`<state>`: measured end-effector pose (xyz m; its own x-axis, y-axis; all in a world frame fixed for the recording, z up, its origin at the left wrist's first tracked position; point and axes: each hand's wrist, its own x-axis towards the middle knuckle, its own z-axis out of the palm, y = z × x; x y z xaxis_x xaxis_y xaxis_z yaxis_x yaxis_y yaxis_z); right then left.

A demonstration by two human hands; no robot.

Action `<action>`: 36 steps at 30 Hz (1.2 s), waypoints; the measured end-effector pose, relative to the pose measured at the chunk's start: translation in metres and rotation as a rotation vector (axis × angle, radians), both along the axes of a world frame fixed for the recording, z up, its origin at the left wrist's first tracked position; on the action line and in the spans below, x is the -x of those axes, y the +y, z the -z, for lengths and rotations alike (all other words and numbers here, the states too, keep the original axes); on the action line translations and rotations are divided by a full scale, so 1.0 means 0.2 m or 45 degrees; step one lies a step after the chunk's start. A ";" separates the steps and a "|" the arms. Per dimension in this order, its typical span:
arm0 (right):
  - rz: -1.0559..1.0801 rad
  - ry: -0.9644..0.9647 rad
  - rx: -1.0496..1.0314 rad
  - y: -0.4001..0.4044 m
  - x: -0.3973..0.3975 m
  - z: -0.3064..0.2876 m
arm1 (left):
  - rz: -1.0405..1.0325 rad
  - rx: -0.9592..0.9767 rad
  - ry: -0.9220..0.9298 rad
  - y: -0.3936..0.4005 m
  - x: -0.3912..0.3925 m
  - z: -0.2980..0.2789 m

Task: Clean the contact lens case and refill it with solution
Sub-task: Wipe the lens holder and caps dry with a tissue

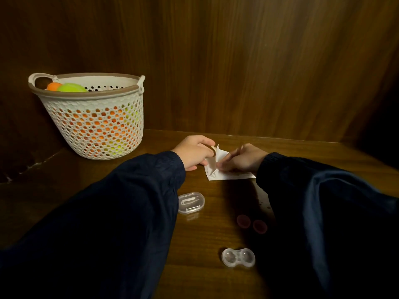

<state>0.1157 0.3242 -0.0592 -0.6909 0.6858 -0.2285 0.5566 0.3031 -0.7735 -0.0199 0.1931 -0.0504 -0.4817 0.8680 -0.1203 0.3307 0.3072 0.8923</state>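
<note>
A clear two-well contact lens case (238, 257) lies open on the wooden table near me. Its two dark red caps (243, 221) (260, 226) rest side by side just beyond it. Further away a white tissue (218, 169) lies on the table. My left hand (194, 152) pinches the tissue's raised left corner. My right hand (241, 159) presses down on the tissue, fingers curled on it. Both arms wear dark blue sleeves. No solution bottle is in view.
A small clear oval box (191, 202) with white tools inside sits by my left sleeve. A white perforated basket (95, 117) with orange and green balls stands at the back left. Wooden walls close off the back and the left side.
</note>
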 end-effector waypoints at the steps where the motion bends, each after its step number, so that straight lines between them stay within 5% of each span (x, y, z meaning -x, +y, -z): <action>1: 0.003 0.010 -0.001 0.00 0.00 0.00 | -0.006 0.000 -0.002 0.00 0.00 0.00; 14: -0.041 -0.052 -0.092 0.02 0.00 0.00 | -0.053 0.113 0.118 0.05 0.03 0.04; 22: 0.115 0.213 0.096 0.01 -0.02 -0.01 | 0.049 0.181 0.407 0.05 0.04 0.08; 29: -0.109 -0.112 -0.745 0.01 -0.11 -0.10 | 0.111 -0.043 0.658 0.01 -0.02 0.06; 33: -0.214 -0.331 -0.838 0.03 -0.17 -0.16 | 0.245 -0.199 0.591 -0.04 -0.03 0.04; 36: -0.194 -0.255 -0.764 0.04 -0.21 -0.14 | 0.284 -0.161 0.544 -0.05 -0.02 0.04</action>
